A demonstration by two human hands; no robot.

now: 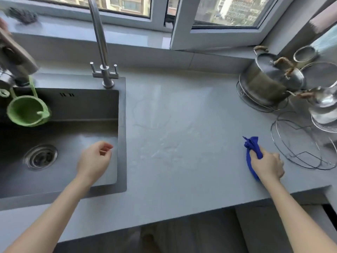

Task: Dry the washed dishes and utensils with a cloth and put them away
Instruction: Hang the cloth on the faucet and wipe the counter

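Currently | right grip (268, 166) clutches blue cloth (252, 147), partly hidden | left grip (94, 159) loosely curled, empty

- A steel sink (82, 106) is set into the left of the grey desk (191, 179), with a round drain (41, 158) in its floor.
- A tall curved faucet (99, 33) with two small levers stands behind the sink.
- A green strainer cup (27, 111) hangs at the sink's upper left corner.
- Wet streaks (160, 147) mark the middle of the desk.
- A window (228, 11) runs along the top of the frame, above a sill (73, 31).
- A dark bristly object (22, 15) lies on the sill, upper left.
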